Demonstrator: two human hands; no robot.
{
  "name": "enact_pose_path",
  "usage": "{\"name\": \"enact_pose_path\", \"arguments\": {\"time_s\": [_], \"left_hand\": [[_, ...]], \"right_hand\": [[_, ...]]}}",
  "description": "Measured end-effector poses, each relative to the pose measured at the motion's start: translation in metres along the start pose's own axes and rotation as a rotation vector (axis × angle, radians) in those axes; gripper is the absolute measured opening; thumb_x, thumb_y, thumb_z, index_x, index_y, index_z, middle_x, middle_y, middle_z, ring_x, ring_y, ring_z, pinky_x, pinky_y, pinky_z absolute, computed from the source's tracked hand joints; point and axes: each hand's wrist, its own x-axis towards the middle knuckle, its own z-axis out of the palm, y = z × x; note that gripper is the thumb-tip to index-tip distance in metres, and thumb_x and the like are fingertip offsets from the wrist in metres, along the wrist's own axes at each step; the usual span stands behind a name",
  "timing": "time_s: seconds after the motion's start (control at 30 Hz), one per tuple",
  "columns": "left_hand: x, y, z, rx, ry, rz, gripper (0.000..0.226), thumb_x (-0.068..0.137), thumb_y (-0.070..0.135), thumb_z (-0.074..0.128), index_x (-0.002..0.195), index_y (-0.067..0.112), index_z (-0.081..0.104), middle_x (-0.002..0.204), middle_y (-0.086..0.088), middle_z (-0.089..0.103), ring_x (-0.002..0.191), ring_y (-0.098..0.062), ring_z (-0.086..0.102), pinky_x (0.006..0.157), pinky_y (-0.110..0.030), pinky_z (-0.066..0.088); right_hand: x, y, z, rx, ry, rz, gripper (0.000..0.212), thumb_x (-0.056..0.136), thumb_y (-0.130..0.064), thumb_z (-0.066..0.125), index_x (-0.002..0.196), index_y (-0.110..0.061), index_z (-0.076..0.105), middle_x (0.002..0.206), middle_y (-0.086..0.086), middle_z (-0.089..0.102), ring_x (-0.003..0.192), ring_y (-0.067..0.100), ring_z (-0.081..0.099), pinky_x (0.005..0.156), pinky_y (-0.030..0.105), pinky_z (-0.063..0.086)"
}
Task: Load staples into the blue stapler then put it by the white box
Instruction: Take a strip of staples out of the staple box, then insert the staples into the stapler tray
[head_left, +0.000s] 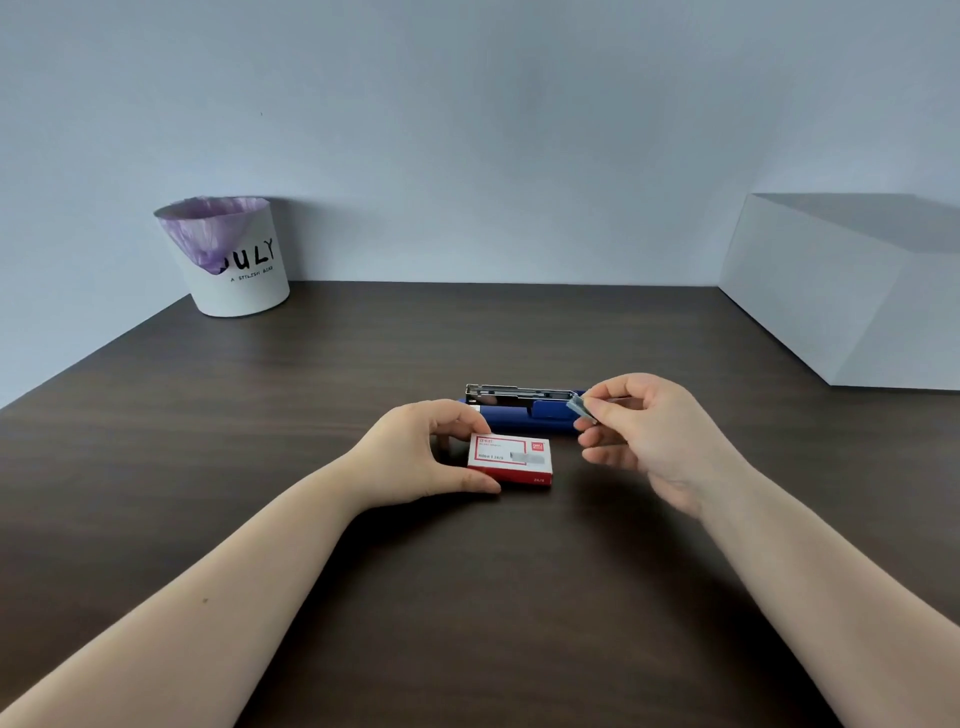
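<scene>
The blue stapler (519, 410) lies flat on the dark table, its metal staple channel (511, 393) open and facing up. Just in front of it sits a small red and white staple box (511, 460). My left hand (434, 454) grips the box's left end between thumb and fingers. My right hand (644, 434) hovers over the stapler's right end and pinches a short strip of staples (581, 408) between thumb and forefinger. The big white box (852, 291) stands at the far right against the wall.
A white bin (234, 260) lined with a purple bag stands at the back left by the wall. The dark wooden table (363, 597) stretches from the wall toward me.
</scene>
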Motion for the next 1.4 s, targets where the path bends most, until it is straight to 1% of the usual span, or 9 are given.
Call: {"name": "enact_pose_path", "arguments": {"time_s": [0.4, 0.6, 0.7, 0.77, 0.9, 1.03, 1.17, 1.3, 1.4], "left_hand": [[-0.001, 0.001, -0.001, 0.041, -0.004, 0.029, 0.044, 0.058, 0.041, 0.084, 0.098, 0.036, 0.065, 0.103, 0.020, 0.067, 0.101, -0.005, 0.063, 0.094, -0.028, 0.050], [-0.002, 0.002, 0.000, 0.041, 0.001, 0.000, 0.048, 0.058, 0.041, 0.084, 0.102, 0.034, 0.066, 0.099, 0.025, 0.065, 0.095, -0.004, 0.063, 0.090, -0.025, 0.050], [-0.004, 0.003, 0.002, 0.035, 0.010, 0.012, 0.049, 0.060, 0.040, 0.083, 0.105, 0.034, 0.065, 0.094, 0.029, 0.062, 0.081, 0.008, 0.060, 0.081, -0.014, 0.046], [-0.004, 0.004, 0.004, 0.022, 0.036, 0.027, 0.041, 0.066, 0.039, 0.079, 0.103, 0.032, 0.066, 0.093, 0.026, 0.063, 0.073, 0.004, 0.057, 0.073, -0.008, 0.043], [-0.002, 0.003, 0.002, -0.131, 0.173, 0.015, 0.014, 0.085, 0.034, 0.060, 0.095, 0.028, 0.068, 0.094, 0.008, 0.071, 0.074, -0.007, 0.056, 0.070, -0.012, 0.043], [-0.001, 0.001, -0.001, -0.259, 0.363, -0.060, 0.021, 0.094, 0.026, 0.047, 0.091, 0.019, 0.067, 0.086, 0.003, 0.067, 0.066, 0.001, 0.054, 0.074, -0.013, 0.045], [0.016, -0.003, -0.003, -0.189, 0.487, -0.137, 0.021, 0.089, 0.012, 0.051, 0.102, 0.023, 0.063, 0.101, 0.001, 0.061, 0.086, -0.010, 0.054, 0.089, -0.025, 0.046], [0.026, -0.006, -0.001, -0.086, 0.275, -0.139, 0.049, 0.083, 0.013, 0.061, 0.130, 0.022, 0.050, 0.134, 0.002, 0.054, 0.118, -0.010, 0.050, 0.103, -0.027, 0.039], [0.032, -0.007, -0.002, -0.013, 0.125, -0.121, 0.061, 0.081, 0.024, 0.068, 0.136, 0.022, 0.044, 0.141, 0.004, 0.050, 0.130, -0.011, 0.045, 0.110, -0.033, 0.036]], "right_hand": [[0.006, 0.010, 0.004, 0.360, -0.020, 0.049, 0.010, 0.078, 0.008, 0.065, 0.082, -0.001, 0.069, 0.090, 0.015, 0.070, 0.083, 0.022, 0.071, 0.072, 0.025, 0.060], [0.002, 0.012, 0.008, 0.081, -0.068, -0.058, 0.018, 0.075, 0.009, 0.068, 0.075, -0.009, 0.070, 0.087, 0.014, 0.073, 0.089, 0.028, 0.072, 0.084, 0.034, 0.058], [-0.002, 0.011, 0.011, -0.080, -0.055, -0.167, 0.015, 0.074, 0.003, 0.072, 0.076, -0.012, 0.071, 0.083, 0.010, 0.075, 0.082, 0.023, 0.073, 0.086, 0.036, 0.057], [-0.004, 0.010, 0.013, -0.170, -0.035, -0.219, 0.012, 0.074, -0.002, 0.073, 0.078, -0.013, 0.072, 0.084, 0.007, 0.076, 0.080, 0.018, 0.073, 0.086, 0.034, 0.057], [-0.003, 0.008, 0.015, -0.247, -0.030, -0.269, 0.013, 0.075, -0.009, 0.073, 0.075, -0.021, 0.071, 0.080, 0.001, 0.075, 0.075, 0.015, 0.071, 0.085, 0.033, 0.056], [0.000, 0.003, 0.011, -0.323, 0.002, -0.375, 0.012, 0.076, -0.011, 0.073, 0.077, -0.022, 0.070, 0.079, -0.003, 0.072, 0.071, 0.009, 0.066, 0.077, 0.024, 0.053], [0.015, -0.010, 0.000, -0.483, 0.018, -0.432, 0.013, 0.078, -0.013, 0.071, 0.091, -0.017, 0.071, 0.089, -0.002, 0.072, 0.085, 0.010, 0.066, 0.081, 0.019, 0.051], [0.029, -0.012, 0.000, -0.545, -0.012, -0.467, 0.017, 0.079, -0.009, 0.070, 0.095, -0.015, 0.071, 0.091, 0.003, 0.073, 0.084, 0.010, 0.066, 0.078, 0.013, 0.049], [0.036, -0.012, 0.008, -0.602, -0.055, -0.473, 0.019, 0.080, -0.010, 0.069, 0.098, -0.014, 0.070, 0.089, -0.001, 0.071, 0.079, 0.003, 0.063, 0.071, 0.001, 0.044]]}}
